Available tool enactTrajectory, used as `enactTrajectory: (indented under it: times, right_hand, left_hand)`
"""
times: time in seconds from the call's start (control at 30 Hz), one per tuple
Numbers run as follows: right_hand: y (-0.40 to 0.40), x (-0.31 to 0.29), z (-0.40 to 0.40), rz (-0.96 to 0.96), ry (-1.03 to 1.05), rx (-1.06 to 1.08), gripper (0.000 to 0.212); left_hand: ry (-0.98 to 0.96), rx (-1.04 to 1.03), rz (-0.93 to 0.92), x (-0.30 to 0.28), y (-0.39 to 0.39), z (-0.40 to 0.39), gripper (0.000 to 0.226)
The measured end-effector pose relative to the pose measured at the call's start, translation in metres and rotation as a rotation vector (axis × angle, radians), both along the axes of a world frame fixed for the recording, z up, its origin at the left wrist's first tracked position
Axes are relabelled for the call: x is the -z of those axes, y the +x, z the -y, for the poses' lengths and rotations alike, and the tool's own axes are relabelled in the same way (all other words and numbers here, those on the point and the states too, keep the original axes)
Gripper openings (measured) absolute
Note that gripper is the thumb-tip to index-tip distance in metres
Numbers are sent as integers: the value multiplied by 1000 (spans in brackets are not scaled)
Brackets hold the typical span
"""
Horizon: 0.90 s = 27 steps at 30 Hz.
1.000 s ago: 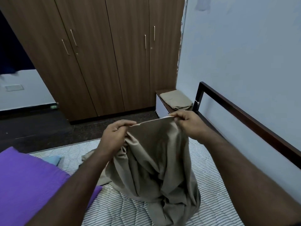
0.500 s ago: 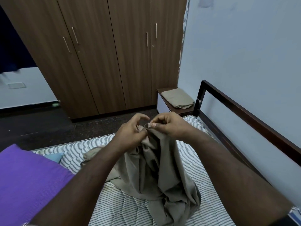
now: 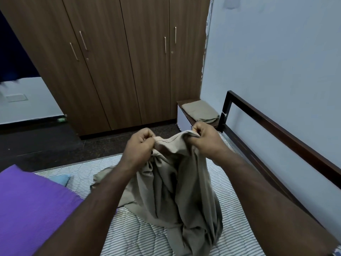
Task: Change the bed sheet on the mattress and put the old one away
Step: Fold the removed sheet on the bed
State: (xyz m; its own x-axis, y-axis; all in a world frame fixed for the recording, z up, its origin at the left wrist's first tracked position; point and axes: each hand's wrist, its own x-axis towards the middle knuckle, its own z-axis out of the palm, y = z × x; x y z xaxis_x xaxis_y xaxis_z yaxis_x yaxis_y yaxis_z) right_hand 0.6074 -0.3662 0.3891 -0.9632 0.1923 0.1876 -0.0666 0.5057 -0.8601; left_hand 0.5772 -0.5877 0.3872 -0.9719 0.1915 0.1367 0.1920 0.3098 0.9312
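Bed sheet (image 3: 177, 185), soft and floppy, hangs bunched from its hem, pinched by left hand (image 3: 139, 145) and right hand (image 3: 206, 138), best held there.

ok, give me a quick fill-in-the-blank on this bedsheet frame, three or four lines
1. Both hands, left hand and right hand, hold the ____ sheet by its hem.
2. The bare mattress has a ____ pattern.
3. The pillow at left is ____.
4. A folded cloth lies on the low ____ by the wardrobe.

Missing: beige; striped; purple; cabinet
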Motion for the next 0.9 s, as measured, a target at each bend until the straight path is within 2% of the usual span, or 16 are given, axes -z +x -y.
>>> enactTrajectory:
  times: [0.1, 0.13, 0.2, 0.27, 0.37, 0.4, 0.5, 0.57, 0.63, 0.7, 0.8, 0.9]
  right_hand:
    - [-4, -8, 13, -21, 90, 11, 45]
    - [-4, -9, 15, -17, 110, 30, 46]
    - [-5, -9, 14, -2, 124, 38, 45]
    - [-3, -9, 12, 13, 83, 5, 44]
    - [3, -10, 0, 52, -5, -72, 43]
    - [6, -10, -5, 71, -17, -91, 42]
    - [8, -8, -12, 64, 25, -75, 40]
    - [7, -7, -10, 27, 111, -45, 38]
    - [8, -4, -8, 16, 253, -49, 28]
    - [11, 3, -13, 53, 353, -62, 25]
    - [18, 19, -29, 140, 348, -22, 27]
    - [22, 30, -35, 198, 324, 26, 19]
  left_hand:
    - [56, 149, -15, -7, 6, -9, 19]
    - [15, 214, -17, -8, 7, -9, 23]
    - [-189, 295, -30, -6, 6, -9, 33]
    - [-336, 249, -57, -3, 4, -9, 29]
    - [-329, 114, -81, -1, -3, -1, 12]
    - [-352, 124, -69, -1, -4, 3, 11]
    - [-457, 295, 35, -1, -1, 10, 39]
    - [-512, 335, 31, 2, 3, 5, 32]
    - [-502, 243, -35, 3, 2, 4, 16]
    - [-427, 110, -71, 3, -2, 12, 13]
    - [-374, -46, -72, 0, -10, 27, 6]
    - [-337, -81, -29, 0, -8, 27, 12]
